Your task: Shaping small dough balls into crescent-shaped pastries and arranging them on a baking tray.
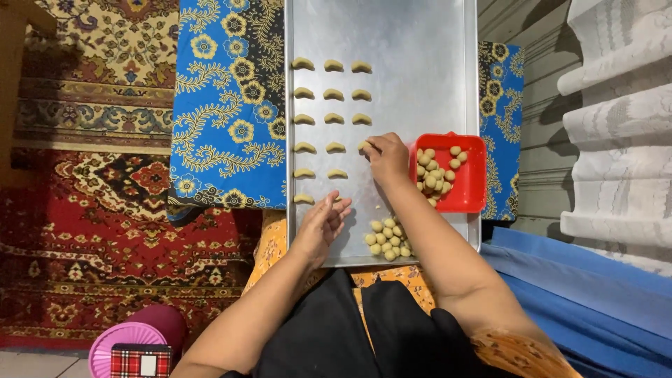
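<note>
While on open tray [420,42], right hand [387,157].

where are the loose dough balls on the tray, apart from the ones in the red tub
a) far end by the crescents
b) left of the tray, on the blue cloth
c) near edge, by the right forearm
c: the pile of dough balls sits at the tray's near edge, beside the right forearm; the right hand is up at the crescents.

Floor with a patterned rug and a blue cloth

A red patterned rug [91,210] covers the floor; on it lies a blue flowered cloth [227,105], and a metal baking tray [420,42] rests on the cloth.
</note>
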